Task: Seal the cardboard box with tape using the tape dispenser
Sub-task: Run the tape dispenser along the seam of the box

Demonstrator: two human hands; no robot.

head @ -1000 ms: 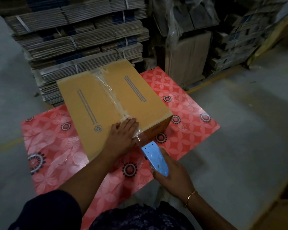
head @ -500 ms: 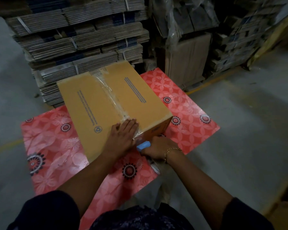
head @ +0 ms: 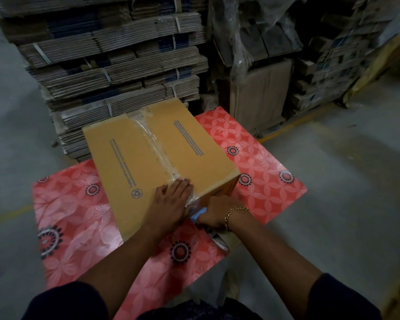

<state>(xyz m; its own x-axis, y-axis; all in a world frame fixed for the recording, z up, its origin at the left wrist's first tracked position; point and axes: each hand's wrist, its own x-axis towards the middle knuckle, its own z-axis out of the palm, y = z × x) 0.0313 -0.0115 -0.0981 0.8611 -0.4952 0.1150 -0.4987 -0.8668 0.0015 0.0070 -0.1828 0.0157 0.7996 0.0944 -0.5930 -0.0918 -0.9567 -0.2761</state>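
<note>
A closed brown cardboard box [head: 134, 158] lies on a red flowered mat [head: 74, 218]. A strip of clear tape [head: 156, 148] runs down the box's centre seam to its near edge. My left hand [head: 171, 204] lies flat on the near end of that tape, fingers spread over the box top. My right hand [head: 217, 212] is pressed against the box's near side face, closed around the light blue tape dispenser [head: 198, 213]; only a small blue piece of it and part of the roll below the wrist show. A gold bracelet circles my right wrist.
Strapped bundles of flattened cartons [head: 116, 65] rise directly behind the box. More stacked, plastic-wrapped cardboard [head: 259, 72] stands at the back right. Bare grey concrete floor [head: 344, 181] with a yellow line stretches to the right and left of the mat.
My right hand swung the dispenser from below the mat's near edge up against the box's near side, and it stays there. My left hand has kept still on the tape.
</note>
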